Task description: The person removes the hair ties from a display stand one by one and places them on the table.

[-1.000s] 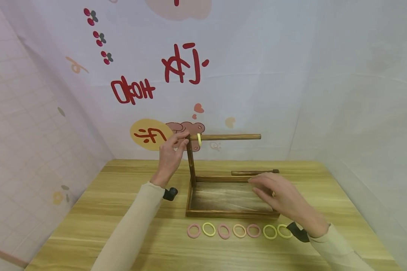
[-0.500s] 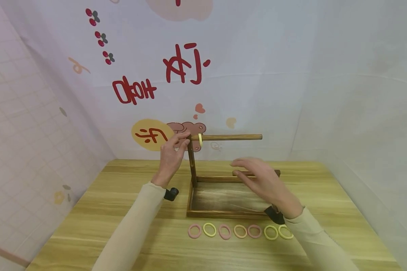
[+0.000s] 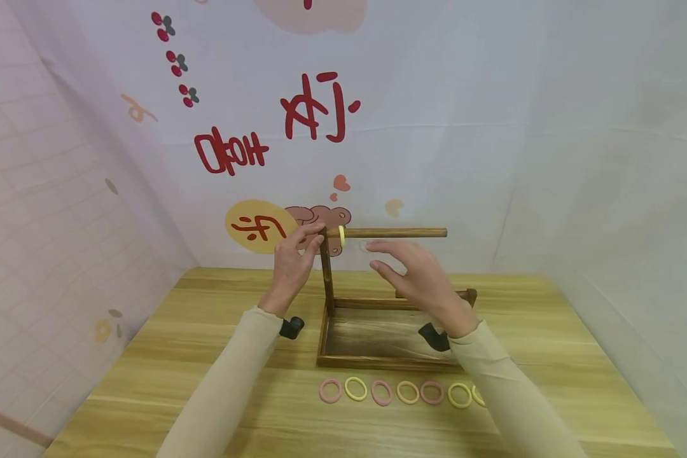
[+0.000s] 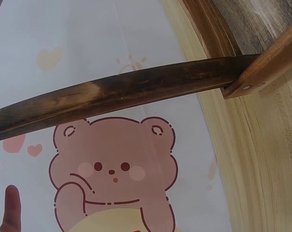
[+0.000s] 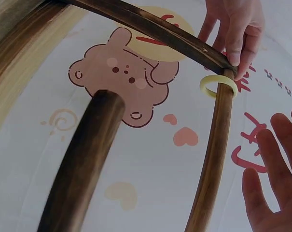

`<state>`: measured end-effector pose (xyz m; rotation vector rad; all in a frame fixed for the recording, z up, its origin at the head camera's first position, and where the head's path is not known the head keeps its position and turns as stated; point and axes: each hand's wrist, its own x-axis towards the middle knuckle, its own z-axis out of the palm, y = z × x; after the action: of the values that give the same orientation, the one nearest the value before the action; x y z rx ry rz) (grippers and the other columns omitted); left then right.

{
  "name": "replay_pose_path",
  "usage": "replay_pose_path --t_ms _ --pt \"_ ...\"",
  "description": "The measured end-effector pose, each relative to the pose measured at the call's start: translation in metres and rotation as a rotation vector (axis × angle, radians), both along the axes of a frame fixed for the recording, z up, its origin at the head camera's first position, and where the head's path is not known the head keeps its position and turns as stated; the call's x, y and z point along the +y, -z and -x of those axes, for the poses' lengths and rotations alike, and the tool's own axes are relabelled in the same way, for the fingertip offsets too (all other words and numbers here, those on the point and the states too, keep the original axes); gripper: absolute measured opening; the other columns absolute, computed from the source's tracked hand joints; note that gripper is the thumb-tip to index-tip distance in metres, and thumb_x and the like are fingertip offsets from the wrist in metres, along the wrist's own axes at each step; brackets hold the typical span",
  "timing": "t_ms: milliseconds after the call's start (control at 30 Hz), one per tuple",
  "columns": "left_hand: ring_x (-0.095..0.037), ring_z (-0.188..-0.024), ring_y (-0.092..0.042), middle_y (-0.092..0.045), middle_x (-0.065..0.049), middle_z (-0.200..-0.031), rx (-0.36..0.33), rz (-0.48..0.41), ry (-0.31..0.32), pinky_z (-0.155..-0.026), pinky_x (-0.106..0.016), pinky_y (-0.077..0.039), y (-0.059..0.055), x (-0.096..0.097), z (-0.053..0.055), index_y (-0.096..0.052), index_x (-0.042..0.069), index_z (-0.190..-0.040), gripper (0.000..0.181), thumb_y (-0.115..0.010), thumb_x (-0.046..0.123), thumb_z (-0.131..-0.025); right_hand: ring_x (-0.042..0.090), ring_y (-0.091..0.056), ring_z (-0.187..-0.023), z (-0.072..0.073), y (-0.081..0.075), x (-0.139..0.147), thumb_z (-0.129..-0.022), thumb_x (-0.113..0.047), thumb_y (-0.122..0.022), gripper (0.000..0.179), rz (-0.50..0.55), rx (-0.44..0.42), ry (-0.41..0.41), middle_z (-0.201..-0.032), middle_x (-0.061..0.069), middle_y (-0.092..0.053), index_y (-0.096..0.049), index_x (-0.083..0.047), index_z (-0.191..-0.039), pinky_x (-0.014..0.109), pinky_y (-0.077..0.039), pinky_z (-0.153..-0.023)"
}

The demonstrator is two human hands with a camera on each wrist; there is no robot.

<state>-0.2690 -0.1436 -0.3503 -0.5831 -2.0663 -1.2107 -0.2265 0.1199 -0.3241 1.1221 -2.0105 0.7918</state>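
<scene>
A dark wooden rack has an upright post (image 3: 328, 280) at its left end and a long upper rod (image 3: 401, 233) running right from the top. My left hand (image 3: 293, 264) pinches the post's top corner between thumb and fingers, as the right wrist view also shows. Close to that corner, a yellow ring (image 3: 341, 236) hangs on the rod. My right hand (image 3: 420, 277) holds nothing; its fingers are spread and apart from the rod, just below it in the head view. A shorter lower rod (image 5: 85, 159) is partly hidden behind this hand.
The rack's shallow base tray (image 3: 378, 362) stands on the wooden table (image 3: 206, 381). In front of it lie several pink, yellow and orange rings (image 3: 381, 393) in a row; my right sleeve covers part of the rightmost. A printed cloth (image 3: 435, 95) hangs behind.
My right hand has moved left and up, from above the tray's right side to just under the upper rod. My left hand stays at the post's top.
</scene>
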Motion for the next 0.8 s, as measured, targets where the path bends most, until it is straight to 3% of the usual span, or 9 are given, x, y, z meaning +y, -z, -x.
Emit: replay_pose_path --t_ms 300,467,800 --pt "-0.033 -0.12 -0.066 -0.07 -0.014 -0.131 0.01 -0.007 0.01 -0.095 -0.055 -0.056 -0.001 0.0 0.0 -0.072 0.001 -0.126 0.028 -0.068 0.011 -0.101 0.028 -0.069 -0.116 0.015 -0.013 -0.014 -0.091 -0.009 -0.08 0.035 -0.008 -0.017 -0.01 -0.124 0.01 -0.073 -0.072 -0.004 -0.125 0.045 -0.054 -0.1" --pt "-0.031 -0.121 -0.067 -0.07 -0.014 -0.131 0.005 0.0 0.002 -0.095 -0.052 -0.057 -0.001 0.0 0.0 -0.072 0.002 -0.127 0.027 -0.068 0.011 -0.101 0.027 -0.068 -0.117 0.021 -0.018 -0.02 -0.094 -0.013 -0.078 0.035 -0.036 -0.057 -0.014 -0.125 0.01 -0.073 -0.071 -0.004 -0.127 0.045 -0.053 -0.101" --pt "-0.031 -0.12 -0.067 -0.07 -0.014 -0.131 0.015 0.006 0.006 -0.097 -0.052 -0.056 0.001 0.0 0.001 -0.072 0.002 -0.127 0.028 -0.067 0.012 -0.101 0.026 -0.069 -0.114 0.038 -0.024 -0.029 -0.093 -0.012 -0.08 0.036 -0.096 -0.059 -0.042 -0.123 0.011 -0.073 -0.071 -0.002 -0.126 0.042 -0.054 -0.099"
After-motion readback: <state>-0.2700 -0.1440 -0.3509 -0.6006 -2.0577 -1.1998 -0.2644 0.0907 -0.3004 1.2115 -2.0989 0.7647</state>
